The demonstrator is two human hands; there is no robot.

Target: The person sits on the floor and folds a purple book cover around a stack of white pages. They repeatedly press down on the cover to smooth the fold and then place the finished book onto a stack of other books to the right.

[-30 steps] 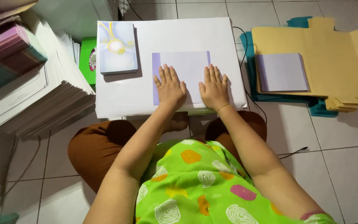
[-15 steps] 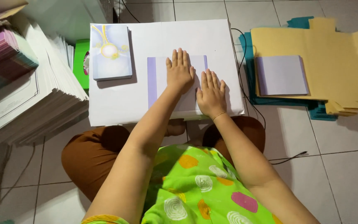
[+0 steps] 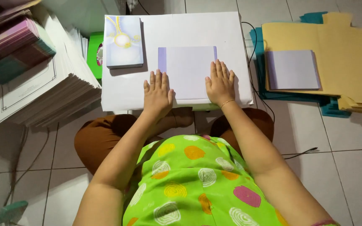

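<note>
Hands flat at lilac sheet edges

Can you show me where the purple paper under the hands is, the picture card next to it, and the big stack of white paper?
purple paper (image 3: 188, 69), head view, on its bare middle.
picture card (image 3: 124, 35), head view, on its middle.
stack of white paper (image 3: 42, 88), head view, on the top sheet.
</note>
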